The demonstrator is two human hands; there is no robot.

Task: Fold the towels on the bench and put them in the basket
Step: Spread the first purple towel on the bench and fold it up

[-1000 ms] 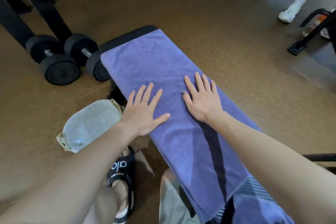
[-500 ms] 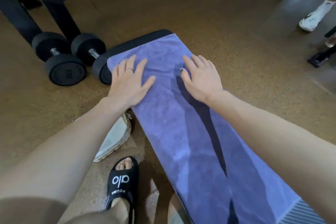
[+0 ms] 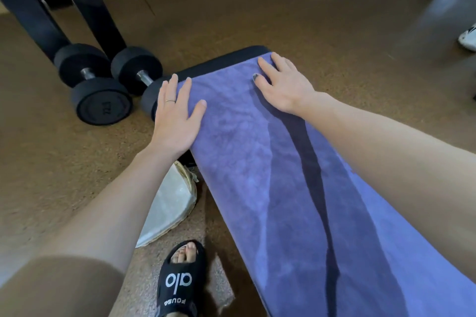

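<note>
Both hands have slid up to the far end of the purple towel (image 3: 296,188) spread along the bench (image 3: 219,62). Left hand (image 3: 175,116) and right hand (image 3: 283,85) press flat, fingers spread. Dumbbells (image 3: 103,90) upper left; basket (image 3: 172,203) lower centre beside a sandalled foot (image 3: 180,280).

We're in a gym here, no doubt about it. Two black dumbbells (image 3: 103,85) sit on the floor (image 3: 309,8), brown and speckled like rubber matting, right at the foot of a dark steel rack (image 3: 85,5). A padded black bench (image 3: 221,62) runs down the middle, draped in a purple towel (image 3: 270,175). A slide sandal (image 3: 180,283) is planted beside it, and at the far right edge there's a white sneaker (image 3: 467,38).
</note>
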